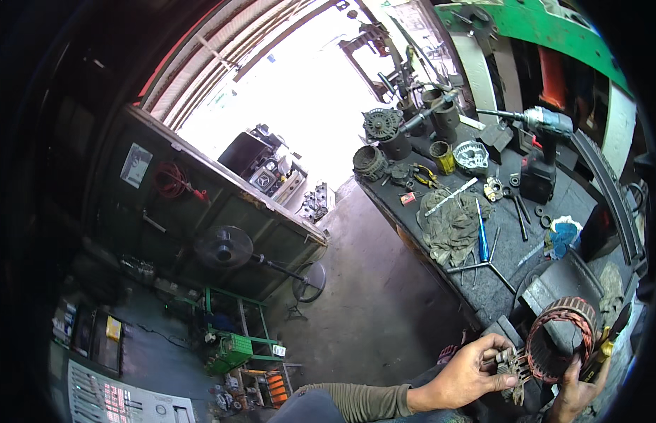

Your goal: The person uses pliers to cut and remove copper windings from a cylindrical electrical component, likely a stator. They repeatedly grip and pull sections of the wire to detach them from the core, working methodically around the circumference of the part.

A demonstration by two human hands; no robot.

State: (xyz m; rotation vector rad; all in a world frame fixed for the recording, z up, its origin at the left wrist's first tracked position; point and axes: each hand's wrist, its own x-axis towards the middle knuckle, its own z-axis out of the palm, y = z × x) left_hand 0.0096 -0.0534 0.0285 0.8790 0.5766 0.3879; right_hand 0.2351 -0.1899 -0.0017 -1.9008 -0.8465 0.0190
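Observation:
At the lower right, my left hand (463,375) pinches a grey finned metal part, which looks like an alternator rectifier (510,372), between thumb and fingers. Short leads run from it to a ring-shaped stator (562,310) with copper-red windings. That stator sits against a grey metal block (566,282) at the bench corner. My right hand (573,396) is closed around a tool with a yellow-and-black handle (601,354), its kind unclear. The thumb of that hand presses the stator's lower rim. Part of the right hand is cut off by the dark picture rim.
On the dark workbench (508,257) lie a cordless impact wrench (546,130), a blue screwdriver (482,236), a three-armed wrench (489,265), a rag (451,222), pliers (426,178) and several alternator parts. A standing fan (226,247) and a green metal frame (233,331) occupy the left side.

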